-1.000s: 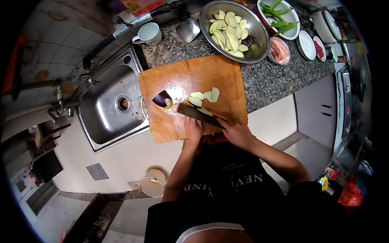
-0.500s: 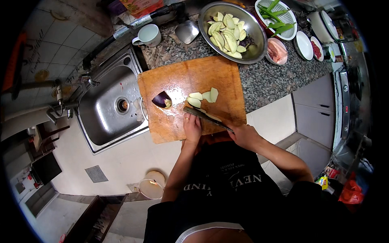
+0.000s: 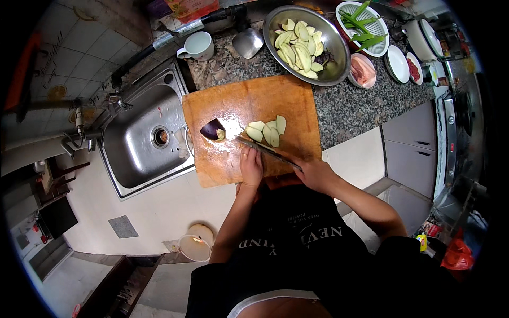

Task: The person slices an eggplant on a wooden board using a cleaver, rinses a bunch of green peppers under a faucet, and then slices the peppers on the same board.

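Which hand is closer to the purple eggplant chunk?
Left. The left hand is to the right of the purple eggplant chunk and nearer the person's body; the right hand is farther right, gripping the knife.

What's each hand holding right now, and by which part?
Right hand: a knife, gripped at its handle end. Left hand: close beside the knife; whether it holds anything there cannot be told.

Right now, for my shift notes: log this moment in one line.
Left hand: beside kitchen knife, contact unclear | Right hand: gripping that knife | Eggplant slices: beyond knife on wooden cutting board
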`<action>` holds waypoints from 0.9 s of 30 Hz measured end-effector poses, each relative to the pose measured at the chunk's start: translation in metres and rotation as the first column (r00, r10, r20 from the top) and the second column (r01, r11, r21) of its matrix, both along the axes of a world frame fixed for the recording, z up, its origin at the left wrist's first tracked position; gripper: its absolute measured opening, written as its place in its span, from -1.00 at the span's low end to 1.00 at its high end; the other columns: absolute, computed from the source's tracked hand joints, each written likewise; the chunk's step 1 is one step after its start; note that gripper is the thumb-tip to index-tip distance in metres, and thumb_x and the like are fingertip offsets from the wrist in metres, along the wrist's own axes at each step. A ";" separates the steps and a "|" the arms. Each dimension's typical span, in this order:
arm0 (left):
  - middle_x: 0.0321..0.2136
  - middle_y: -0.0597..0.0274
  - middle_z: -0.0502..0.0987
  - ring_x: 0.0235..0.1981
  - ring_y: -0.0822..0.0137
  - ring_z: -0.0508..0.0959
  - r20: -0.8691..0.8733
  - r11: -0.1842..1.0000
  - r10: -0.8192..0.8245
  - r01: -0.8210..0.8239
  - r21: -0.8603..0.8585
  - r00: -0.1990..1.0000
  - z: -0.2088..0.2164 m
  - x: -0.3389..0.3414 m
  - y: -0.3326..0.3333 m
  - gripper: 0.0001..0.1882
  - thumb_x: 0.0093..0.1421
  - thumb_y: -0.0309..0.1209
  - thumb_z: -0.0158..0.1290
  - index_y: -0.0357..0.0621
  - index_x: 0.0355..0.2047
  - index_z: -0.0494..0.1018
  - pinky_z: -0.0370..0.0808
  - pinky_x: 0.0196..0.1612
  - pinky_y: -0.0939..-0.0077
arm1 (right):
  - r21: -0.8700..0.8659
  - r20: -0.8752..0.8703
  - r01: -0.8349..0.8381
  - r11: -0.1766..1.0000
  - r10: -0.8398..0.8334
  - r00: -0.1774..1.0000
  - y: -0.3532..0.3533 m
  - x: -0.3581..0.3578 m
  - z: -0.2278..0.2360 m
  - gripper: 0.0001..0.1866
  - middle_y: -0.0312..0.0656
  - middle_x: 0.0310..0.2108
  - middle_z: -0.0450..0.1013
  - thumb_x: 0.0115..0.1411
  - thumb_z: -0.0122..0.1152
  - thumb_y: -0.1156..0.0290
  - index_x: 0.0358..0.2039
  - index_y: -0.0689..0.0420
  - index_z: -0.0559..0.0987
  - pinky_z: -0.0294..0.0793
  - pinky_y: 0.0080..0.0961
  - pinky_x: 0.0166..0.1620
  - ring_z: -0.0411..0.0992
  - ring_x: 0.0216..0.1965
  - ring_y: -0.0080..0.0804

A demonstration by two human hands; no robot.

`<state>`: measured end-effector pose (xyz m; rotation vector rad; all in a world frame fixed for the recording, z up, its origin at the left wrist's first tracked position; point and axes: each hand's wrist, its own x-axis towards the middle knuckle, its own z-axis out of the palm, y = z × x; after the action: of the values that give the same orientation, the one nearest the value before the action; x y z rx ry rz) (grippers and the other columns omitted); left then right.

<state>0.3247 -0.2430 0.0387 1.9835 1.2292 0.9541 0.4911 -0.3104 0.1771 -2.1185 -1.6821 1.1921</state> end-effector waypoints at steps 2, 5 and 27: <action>-0.37 -0.03 0.40 -0.32 -0.03 0.41 -0.011 1.000 -0.008 0.008 -0.013 1.000 0.000 0.000 0.000 -0.85 -0.01 -0.65 -0.02 -0.29 -0.37 0.39 0.38 -0.26 0.31 | -0.046 0.041 -0.033 0.998 0.035 0.999 -0.015 0.006 -0.014 -0.65 0.11 -0.48 0.44 0.14 -0.11 0.30 -0.04 0.01 0.37 0.38 -0.03 -0.29 0.42 -0.40 0.11; -0.39 -0.04 0.39 -0.34 -0.03 0.40 -0.031 1.000 -0.010 0.009 -0.018 0.999 -0.003 -0.002 -0.002 -0.81 -0.02 -0.66 -0.03 -0.27 -0.33 0.40 0.38 -0.28 0.29 | -0.087 0.061 -0.059 0.994 0.064 0.996 -0.020 0.007 -0.025 -0.65 0.12 -0.48 0.44 0.14 -0.11 0.30 -0.05 0.03 0.38 0.38 -0.03 -0.28 0.42 -0.40 0.11; -0.40 -0.01 0.39 -0.36 0.01 0.40 -0.028 0.999 0.007 -0.006 0.035 1.000 -0.004 0.000 -0.001 -0.92 -0.02 -0.64 0.01 -0.30 -0.46 0.36 0.37 -0.28 0.31 | -0.103 0.025 -0.047 0.994 0.050 0.998 -0.015 0.008 -0.011 -0.69 0.08 -0.46 0.45 0.18 -0.13 0.27 -0.10 0.08 0.40 0.38 -0.06 -0.26 0.41 -0.36 0.10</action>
<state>0.3247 -0.2436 0.0350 2.0274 1.2431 0.9595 0.4990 -0.3252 0.1663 -2.1740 -1.7289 1.2947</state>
